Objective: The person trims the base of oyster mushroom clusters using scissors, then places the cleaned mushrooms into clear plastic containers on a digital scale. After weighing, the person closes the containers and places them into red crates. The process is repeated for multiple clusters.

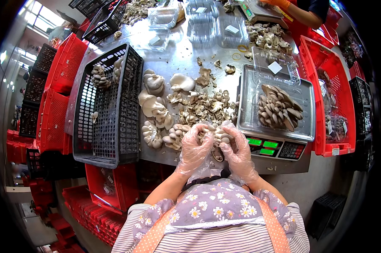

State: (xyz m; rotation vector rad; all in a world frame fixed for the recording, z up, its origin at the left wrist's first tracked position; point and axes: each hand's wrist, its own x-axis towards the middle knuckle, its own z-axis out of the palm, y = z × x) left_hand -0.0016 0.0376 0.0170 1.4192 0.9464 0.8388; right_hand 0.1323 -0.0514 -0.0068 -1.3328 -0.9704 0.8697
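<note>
My left hand (195, 147) and my right hand (237, 148), both in clear plastic gloves, hold a small cluster of oyster mushrooms (221, 136) between their fingers. Just beyond them lies a heap of mushroom pieces and trimmings (209, 107). Larger oyster mushroom clusters (155, 109) lie to the left of the heap. On the right, an electronic scale (243, 104) with lit green displays bears an open clear plastic box, its lid (290, 74) tilted back with a white label. A big mushroom cluster (279, 107) sits in the box.
A black plastic crate (127, 126) with a few mushrooms stands at the left of the steel table (177, 60). Red crates (339, 104) flank the table. Clear boxes (203, 28) and more mushrooms lie at the far side, where a co-worker's arm (302, 15) shows beside another scale.
</note>
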